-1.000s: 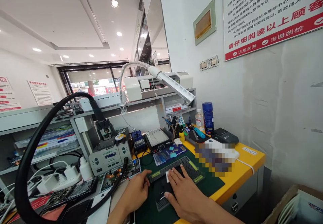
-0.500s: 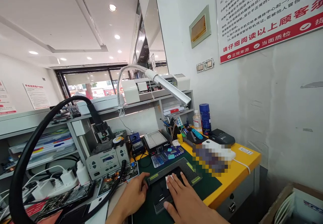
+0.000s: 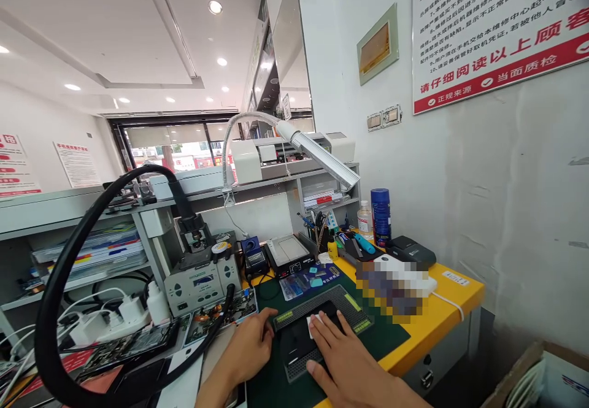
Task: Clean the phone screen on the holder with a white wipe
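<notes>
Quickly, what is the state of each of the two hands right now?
Left hand: loosely curled, resting at the edge of the black phone, gripping nothing.
Right hand: open, fingers flat, pressing a white cloth on it.

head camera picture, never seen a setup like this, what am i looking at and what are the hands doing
This view comes from a camera worn on a person's head, looking forward and down at their own bare hands at an electronics repair bench.

The right hand lies flat, pressing a small white wipe onto a dark phone. The phone rests on a perforated work pad on a green mat. The left hand steadies the pad's edge; it holds nothing.

Behind them stand a grey soldering station, a small hot plate, a bendy lamp, a blue can and a thick black hose. One patch of the bench is blurred out.
</notes>
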A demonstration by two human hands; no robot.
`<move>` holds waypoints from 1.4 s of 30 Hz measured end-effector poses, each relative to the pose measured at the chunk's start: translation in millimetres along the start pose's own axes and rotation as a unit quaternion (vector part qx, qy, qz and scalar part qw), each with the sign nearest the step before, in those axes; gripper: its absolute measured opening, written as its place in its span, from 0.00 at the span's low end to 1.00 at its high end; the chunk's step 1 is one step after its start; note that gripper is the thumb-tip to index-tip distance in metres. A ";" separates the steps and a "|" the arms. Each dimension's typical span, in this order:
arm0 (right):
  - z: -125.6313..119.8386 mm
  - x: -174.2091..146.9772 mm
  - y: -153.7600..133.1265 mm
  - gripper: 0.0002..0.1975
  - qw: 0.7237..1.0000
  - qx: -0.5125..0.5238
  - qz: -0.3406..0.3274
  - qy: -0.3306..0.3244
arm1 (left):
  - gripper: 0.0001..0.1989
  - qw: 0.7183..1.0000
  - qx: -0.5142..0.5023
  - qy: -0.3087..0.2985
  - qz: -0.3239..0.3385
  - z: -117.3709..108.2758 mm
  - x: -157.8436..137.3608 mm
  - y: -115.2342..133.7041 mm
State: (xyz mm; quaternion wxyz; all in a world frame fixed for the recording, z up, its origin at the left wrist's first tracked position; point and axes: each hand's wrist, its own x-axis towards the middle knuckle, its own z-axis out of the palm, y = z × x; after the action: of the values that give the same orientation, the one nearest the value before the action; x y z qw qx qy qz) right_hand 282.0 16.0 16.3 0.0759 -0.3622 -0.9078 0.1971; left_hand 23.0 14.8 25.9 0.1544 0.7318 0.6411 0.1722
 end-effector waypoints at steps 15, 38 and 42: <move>-4.6 22.1 13.8 0.41 1.000 0.007 -0.004 0.025 | 0.24 1.000 0.006 0.000 -0.006 -1.4 0.5 1.2; -13.4 1.3 14.0 0.42 0.998 -0.010 0.061 -0.005 | 0.23 1.000 -0.004 -0.020 0.000 -1.9 0.6 -1.3; -19.5 18.7 14.0 0.44 0.997 -0.027 0.074 -0.013 | 0.24 1.000 0.000 -0.019 -0.008 -2.0 0.8 -0.6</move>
State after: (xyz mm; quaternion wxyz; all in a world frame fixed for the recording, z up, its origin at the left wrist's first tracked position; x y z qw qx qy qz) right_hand 282.7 44.0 28.2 0.0397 -0.4276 -0.8846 0.1818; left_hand 21.6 15.7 27.5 0.1680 0.7296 0.6439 0.1575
